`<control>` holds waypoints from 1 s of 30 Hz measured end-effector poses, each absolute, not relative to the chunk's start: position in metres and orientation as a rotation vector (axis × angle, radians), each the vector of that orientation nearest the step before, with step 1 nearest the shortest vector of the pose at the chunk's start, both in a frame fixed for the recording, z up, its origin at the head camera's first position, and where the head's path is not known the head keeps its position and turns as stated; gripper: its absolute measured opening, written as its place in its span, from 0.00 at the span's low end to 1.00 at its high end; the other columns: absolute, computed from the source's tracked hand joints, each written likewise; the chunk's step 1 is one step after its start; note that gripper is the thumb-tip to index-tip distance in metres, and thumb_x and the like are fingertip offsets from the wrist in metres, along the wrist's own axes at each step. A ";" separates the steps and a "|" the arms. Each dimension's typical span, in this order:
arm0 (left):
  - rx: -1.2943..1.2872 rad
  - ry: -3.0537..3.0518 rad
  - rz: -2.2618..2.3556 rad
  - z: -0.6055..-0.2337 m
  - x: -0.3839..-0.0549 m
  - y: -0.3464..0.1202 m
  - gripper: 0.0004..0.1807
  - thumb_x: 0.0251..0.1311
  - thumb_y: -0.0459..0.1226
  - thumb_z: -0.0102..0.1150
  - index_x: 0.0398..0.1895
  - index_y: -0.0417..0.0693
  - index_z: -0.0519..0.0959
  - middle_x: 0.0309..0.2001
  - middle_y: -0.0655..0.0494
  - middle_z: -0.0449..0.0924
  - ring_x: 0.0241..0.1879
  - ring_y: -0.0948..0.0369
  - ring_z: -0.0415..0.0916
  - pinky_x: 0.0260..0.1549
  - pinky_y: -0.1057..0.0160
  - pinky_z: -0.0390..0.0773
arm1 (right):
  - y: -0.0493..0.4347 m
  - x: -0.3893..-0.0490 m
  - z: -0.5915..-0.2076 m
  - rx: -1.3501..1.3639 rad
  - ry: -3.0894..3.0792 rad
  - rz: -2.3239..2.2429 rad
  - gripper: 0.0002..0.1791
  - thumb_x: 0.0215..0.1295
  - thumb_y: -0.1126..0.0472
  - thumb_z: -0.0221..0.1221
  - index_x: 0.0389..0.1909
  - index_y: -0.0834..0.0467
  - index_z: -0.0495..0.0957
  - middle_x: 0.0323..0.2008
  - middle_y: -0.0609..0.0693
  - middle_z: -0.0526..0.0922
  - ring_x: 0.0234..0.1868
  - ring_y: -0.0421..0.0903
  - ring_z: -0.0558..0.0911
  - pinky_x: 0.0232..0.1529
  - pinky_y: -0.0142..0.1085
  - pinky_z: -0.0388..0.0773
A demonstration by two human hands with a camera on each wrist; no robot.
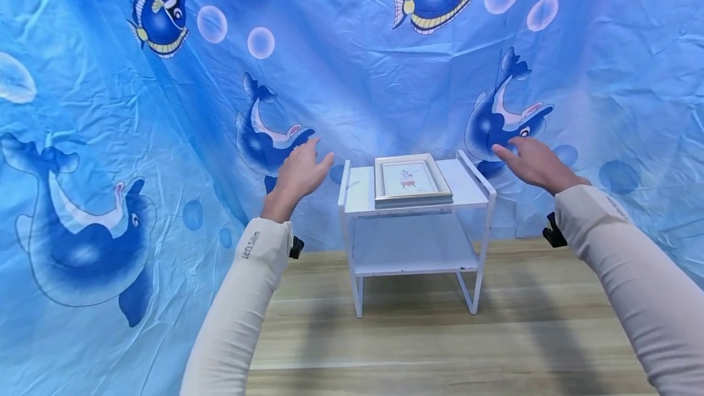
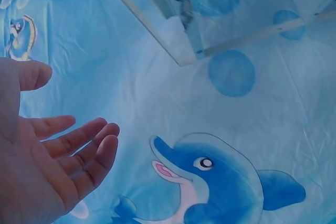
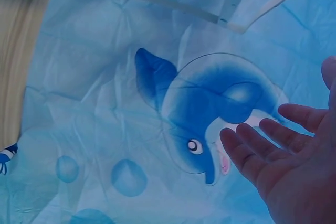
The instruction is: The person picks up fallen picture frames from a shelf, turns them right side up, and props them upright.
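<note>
A picture frame with a pale, gold-edged border and a small drawing inside lies flat on the top shelf of a white two-tier stand. To the left of the stand, my left hand is held in the air, fingers extended and thumb apart. On the other side my right hand is raised in the same way. Both wrist views show bare palms: the left hand and the right hand have loosely bent fingers around nothing. Neither hand touches the frame or the stand.
A blue curtain printed with dolphins, fish and bubbles hangs behind the stand and along the left. The stand's lower shelf sits under the top one, above a light wood floor.
</note>
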State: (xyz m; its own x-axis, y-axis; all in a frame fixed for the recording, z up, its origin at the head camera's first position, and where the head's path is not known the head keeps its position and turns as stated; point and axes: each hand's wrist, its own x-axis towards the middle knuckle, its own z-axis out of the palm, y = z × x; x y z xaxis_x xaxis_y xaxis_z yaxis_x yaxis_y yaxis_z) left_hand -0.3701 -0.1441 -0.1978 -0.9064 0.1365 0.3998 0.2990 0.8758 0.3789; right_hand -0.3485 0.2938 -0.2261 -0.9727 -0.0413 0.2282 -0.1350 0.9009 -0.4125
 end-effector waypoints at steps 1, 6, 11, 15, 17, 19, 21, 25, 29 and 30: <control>-0.328 -2.686 -0.636 -0.196 -0.370 -0.142 0.38 0.72 0.58 0.41 0.79 0.53 0.53 0.73 0.46 0.62 0.72 0.46 0.60 0.66 0.39 0.63 | 0.292 -0.348 -0.224 0.141 -2.852 0.642 0.51 0.74 0.31 0.30 0.74 0.75 0.47 0.70 0.79 0.51 0.70 0.77 0.52 0.67 0.70 0.51; -0.329 -2.688 -0.671 -0.191 -0.369 -0.130 0.38 0.72 0.58 0.42 0.80 0.55 0.50 0.77 0.49 0.54 0.75 0.47 0.55 0.69 0.40 0.59 | 0.280 -0.347 -0.211 0.164 -2.836 0.662 0.51 0.74 0.31 0.32 0.74 0.75 0.48 0.71 0.78 0.53 0.70 0.76 0.54 0.67 0.69 0.53; -0.336 -2.683 -0.694 -0.188 -0.367 -0.117 0.39 0.71 0.57 0.44 0.80 0.55 0.49 0.77 0.48 0.55 0.73 0.47 0.59 0.67 0.41 0.64 | 0.269 -0.347 -0.204 0.176 -2.836 0.702 0.51 0.73 0.30 0.33 0.75 0.73 0.47 0.72 0.76 0.52 0.72 0.74 0.53 0.68 0.68 0.52; -0.335 -2.695 -0.726 -0.186 -0.367 -0.109 0.39 0.71 0.56 0.45 0.80 0.54 0.49 0.77 0.48 0.54 0.73 0.46 0.58 0.67 0.42 0.64 | 0.260 -0.349 -0.202 0.200 -2.836 0.741 0.52 0.73 0.30 0.33 0.75 0.72 0.45 0.73 0.75 0.50 0.72 0.74 0.51 0.68 0.67 0.51; -0.336 -2.695 -0.740 -0.185 -0.367 -0.105 0.39 0.71 0.56 0.45 0.80 0.54 0.49 0.77 0.48 0.55 0.73 0.47 0.59 0.68 0.43 0.64 | 0.255 -0.351 -0.201 0.206 -2.839 0.758 0.51 0.73 0.30 0.33 0.75 0.72 0.45 0.73 0.75 0.49 0.73 0.73 0.51 0.68 0.67 0.51; -0.349 -2.692 -0.749 -0.185 -0.367 -0.101 0.39 0.71 0.56 0.45 0.80 0.54 0.50 0.76 0.48 0.58 0.71 0.47 0.61 0.66 0.44 0.66 | 0.251 -0.352 -0.200 0.206 -2.843 0.770 0.51 0.73 0.31 0.34 0.76 0.71 0.45 0.73 0.75 0.49 0.73 0.74 0.51 0.68 0.68 0.51; -0.362 -2.693 -0.755 -0.186 -0.368 -0.098 0.39 0.71 0.56 0.45 0.80 0.54 0.50 0.75 0.48 0.60 0.70 0.48 0.63 0.66 0.45 0.67 | 0.247 -0.353 -0.200 0.203 -2.849 0.774 0.50 0.74 0.31 0.35 0.75 0.71 0.46 0.73 0.75 0.50 0.72 0.74 0.51 0.67 0.68 0.53; -0.386 -2.697 -0.766 -0.191 -0.368 -0.093 0.38 0.72 0.55 0.45 0.79 0.52 0.51 0.74 0.48 0.61 0.70 0.49 0.64 0.65 0.45 0.68 | 0.241 -0.357 -0.201 0.210 -2.852 0.760 0.51 0.72 0.29 0.35 0.74 0.72 0.50 0.72 0.75 0.54 0.71 0.73 0.55 0.67 0.67 0.56; -0.407 -2.700 -0.780 -0.196 -0.369 -0.088 0.37 0.72 0.53 0.44 0.79 0.51 0.52 0.74 0.47 0.62 0.69 0.49 0.65 0.65 0.47 0.69 | 0.234 -0.358 -0.203 0.217 -2.857 0.782 0.52 0.72 0.28 0.33 0.74 0.71 0.53 0.70 0.74 0.57 0.69 0.72 0.59 0.66 0.66 0.59; -0.409 -2.703 -0.783 -0.197 -0.369 -0.086 0.37 0.73 0.53 0.45 0.79 0.51 0.52 0.73 0.47 0.63 0.69 0.49 0.66 0.64 0.47 0.69 | 0.232 -0.358 -0.203 0.216 -2.858 0.793 0.52 0.72 0.28 0.33 0.73 0.71 0.53 0.70 0.74 0.57 0.69 0.72 0.59 0.66 0.66 0.59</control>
State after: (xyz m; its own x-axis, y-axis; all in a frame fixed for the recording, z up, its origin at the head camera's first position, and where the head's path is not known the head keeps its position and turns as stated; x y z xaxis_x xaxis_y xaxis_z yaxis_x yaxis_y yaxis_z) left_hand -0.3686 -0.0863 -0.1969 -0.9153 0.1868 0.3568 0.3486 0.8111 0.4697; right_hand -0.3582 0.2321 -0.2034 -0.9755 -0.0945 0.1986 -0.1833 0.8481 -0.4970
